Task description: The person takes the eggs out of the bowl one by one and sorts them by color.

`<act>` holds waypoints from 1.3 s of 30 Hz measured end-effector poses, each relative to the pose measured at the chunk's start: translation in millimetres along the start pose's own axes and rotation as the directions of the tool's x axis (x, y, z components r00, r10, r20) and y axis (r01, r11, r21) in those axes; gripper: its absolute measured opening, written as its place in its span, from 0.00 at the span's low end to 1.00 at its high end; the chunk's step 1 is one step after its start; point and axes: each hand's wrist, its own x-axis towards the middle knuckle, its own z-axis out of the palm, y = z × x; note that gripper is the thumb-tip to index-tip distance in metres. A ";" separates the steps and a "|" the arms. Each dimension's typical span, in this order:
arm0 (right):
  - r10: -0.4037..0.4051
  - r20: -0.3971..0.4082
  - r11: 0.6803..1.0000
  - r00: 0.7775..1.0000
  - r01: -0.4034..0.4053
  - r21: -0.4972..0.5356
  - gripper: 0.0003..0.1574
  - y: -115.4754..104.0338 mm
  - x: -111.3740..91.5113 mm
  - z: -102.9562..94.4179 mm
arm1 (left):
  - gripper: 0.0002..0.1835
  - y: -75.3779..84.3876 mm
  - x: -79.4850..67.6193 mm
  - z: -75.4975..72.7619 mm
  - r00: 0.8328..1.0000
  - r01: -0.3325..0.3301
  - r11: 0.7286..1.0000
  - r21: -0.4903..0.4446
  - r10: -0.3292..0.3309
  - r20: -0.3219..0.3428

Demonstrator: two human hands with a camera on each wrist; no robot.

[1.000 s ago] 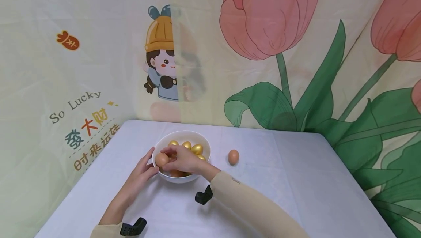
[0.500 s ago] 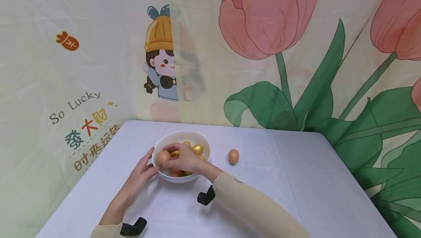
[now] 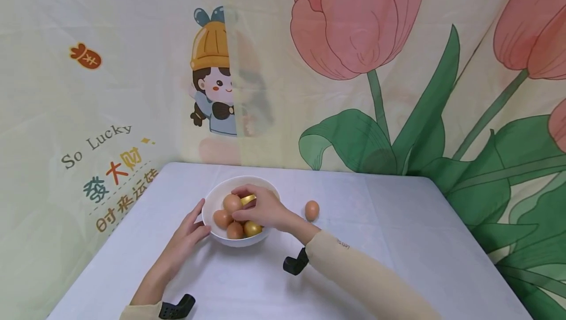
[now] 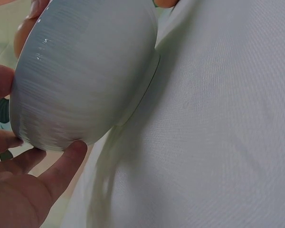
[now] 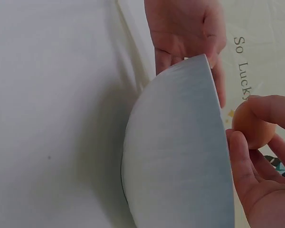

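Note:
A white bowl (image 3: 243, 243) on the table holds brown eggs and gold eggs. My right hand (image 3: 265, 207) is over the bowl, pinching a brown egg (image 3: 232, 203) between thumb and fingertips; the right wrist view shows this egg (image 5: 253, 126) just past the rim. Below it in the bowl lie two more brown eggs, one to the left (image 3: 222, 218) and one nearer the front (image 3: 235, 230). Beside them is a gold egg (image 3: 252, 228); another (image 3: 248, 200) is partly hidden by my fingers. My left hand (image 3: 185, 236) touches the bowl's left side with fingers extended and thumb against the wall.
One brown egg (image 3: 312, 210) lies on the white tablecloth (image 3: 353, 241) to the right of the bowl. A printed curtain (image 3: 274, 64) hangs behind the table. Black wrist devices sit on the left (image 3: 177, 306) and right (image 3: 295, 262) forearms.
My right hand has lifted the brown egg and moved it right and away from the bowl's left side, uncovering another brown egg. The left hand stays at the bowl.

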 end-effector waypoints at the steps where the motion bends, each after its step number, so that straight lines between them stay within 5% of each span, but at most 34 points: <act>1: -0.003 -0.001 1.000 1.000 0.003 0.005 0.31 0.4 -2.1 -2.8 | 0.43 0.0 -0.2 -0.1 1.000 -0.003 1.000 0.000 0.003 0.002; 18: 0.006 -0.028 0.998 1.000 -0.005 0.055 0.35 -0.5 -47.9 -62.9 | 0.43 0.7 -1.1 -1.0 1.000 -0.005 1.000 -0.009 0.005 -0.006; 28: 0.075 -0.141 0.996 0.987 -0.067 0.057 0.36 26.3 -82.0 -99.8 | 0.42 2.4 0.4 1.0 1.000 -0.003 1.000 -0.007 0.002 -0.007; 39: 0.039 -0.249 0.999 0.968 -0.038 0.011 0.38 56.1 -103.4 -121.7 | 0.43 1.8 0.7 2.9 1.000 0.000 1.000 -0.020 0.000 -0.004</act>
